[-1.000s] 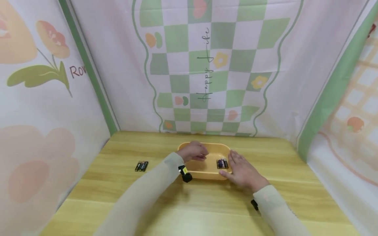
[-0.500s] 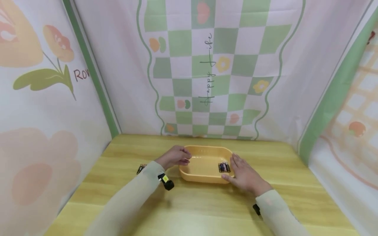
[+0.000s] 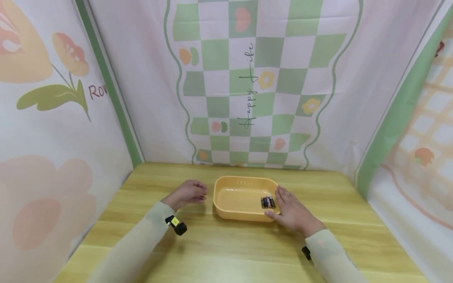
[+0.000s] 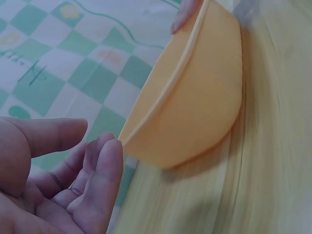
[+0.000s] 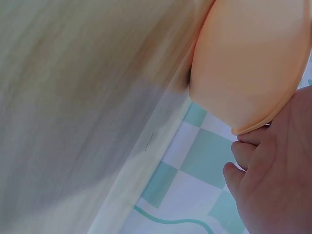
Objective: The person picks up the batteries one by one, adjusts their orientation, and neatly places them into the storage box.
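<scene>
An orange-yellow rounded plastic tray [image 3: 244,216] sits on the table in the head view. Several dark batteries [image 3: 267,202] lie side by side in its right front part. My right hand [image 3: 295,210] rests against the tray's right end, fingers extended along the rim and thumb at the front corner. In the right wrist view, the right hand [image 5: 278,170] touches the rim of the tray [image 5: 248,58]. My left hand [image 3: 187,193] hovers just left of the tray, holding nothing. The left wrist view shows its thumb and fingers apart, beside the tray [image 4: 195,92].
A wood-grain table [image 3: 226,251] carries everything. Behind it hangs a green-and-white checkered curtain [image 3: 244,94], with a flower-printed curtain [image 3: 53,137] on the left and another printed one [image 3: 421,137] on the right.
My left hand has come out of the tray and moved left past its rim, now covering the spot where other batteries lay on the table. The right hand has stayed on the tray.
</scene>
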Demonstrator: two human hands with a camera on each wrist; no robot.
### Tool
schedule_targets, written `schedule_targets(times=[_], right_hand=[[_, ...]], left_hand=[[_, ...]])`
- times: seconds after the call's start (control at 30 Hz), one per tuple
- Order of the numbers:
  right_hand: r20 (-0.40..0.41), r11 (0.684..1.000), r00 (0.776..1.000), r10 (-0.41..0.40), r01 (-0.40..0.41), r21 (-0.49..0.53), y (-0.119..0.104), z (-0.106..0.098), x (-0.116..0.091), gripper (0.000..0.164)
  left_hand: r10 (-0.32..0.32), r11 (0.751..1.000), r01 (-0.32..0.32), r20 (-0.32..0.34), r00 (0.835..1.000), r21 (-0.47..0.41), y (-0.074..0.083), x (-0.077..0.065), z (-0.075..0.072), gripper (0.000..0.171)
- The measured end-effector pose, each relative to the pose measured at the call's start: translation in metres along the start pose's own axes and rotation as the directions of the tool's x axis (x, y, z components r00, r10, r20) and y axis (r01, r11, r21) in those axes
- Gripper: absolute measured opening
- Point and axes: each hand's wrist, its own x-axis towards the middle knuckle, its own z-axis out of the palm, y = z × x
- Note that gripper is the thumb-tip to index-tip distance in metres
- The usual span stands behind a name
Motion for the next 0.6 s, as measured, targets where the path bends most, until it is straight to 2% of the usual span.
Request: schedule_targets(times=[0.37,0.6], right_hand=[[-0.005,1.000,1.000,0.006,-0.006,-0.011,0.005,-0.003,0.001,0.098],[-0.023,1.000,1.000,0.004,-0.004,0.005,0.000,0.002,-0.002,0.098]], left_hand=[[-0.023,0.997,0.027,-0.060,0.998,0.066,-0.012,-0.020,-0.044,0.023],[-0.049,0.997,0.056,-0.112,0.993,0.062,-0.022,-0.034,-0.076,0.024]])
